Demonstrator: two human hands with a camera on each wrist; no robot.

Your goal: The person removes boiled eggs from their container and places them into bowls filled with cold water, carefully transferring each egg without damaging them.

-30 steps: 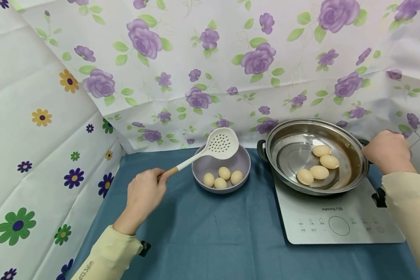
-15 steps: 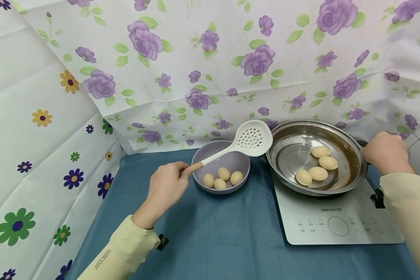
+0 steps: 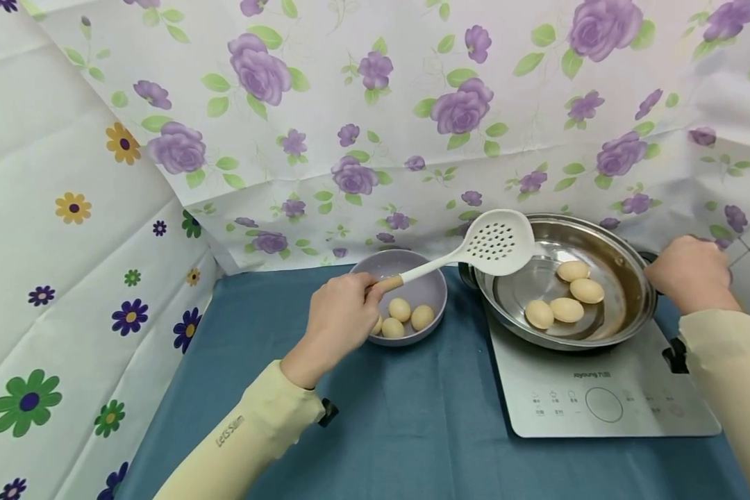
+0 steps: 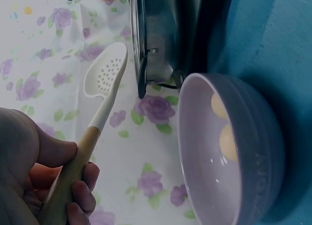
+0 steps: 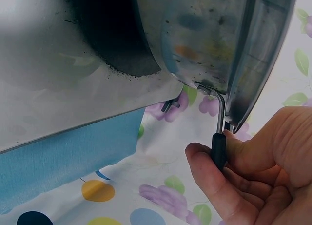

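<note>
My left hand (image 3: 340,316) grips the wooden handle of a white skimmer (image 3: 498,243), its perforated head over the pot's left rim. In the left wrist view, thumb and fingers wrap the handle (image 4: 73,173). Below the left forearm's reach sits a purple-grey bowl (image 3: 436,285) holding several eggs (image 3: 421,317), one partly hidden by the hand. On the right, a steel pot (image 3: 637,298) contains several eggs (image 3: 587,291). My right hand (image 3: 690,274) holds the pot's right side handle; in the right wrist view thumb and fingers pinch its black grip (image 5: 219,149).
The pot stands on a silver induction cooker (image 3: 562,413) at the right. A blue cloth (image 3: 387,430) covers the table. Flowered sheets (image 3: 375,125) hang behind and along the left side. The pot's left handle (image 3: 467,275) points toward the bowl.
My left hand has carried the skimmer rightward, from over the bowl to over the pot's left rim. The right hand stays on the pot handle, and the eggs in the bowl have not moved.
</note>
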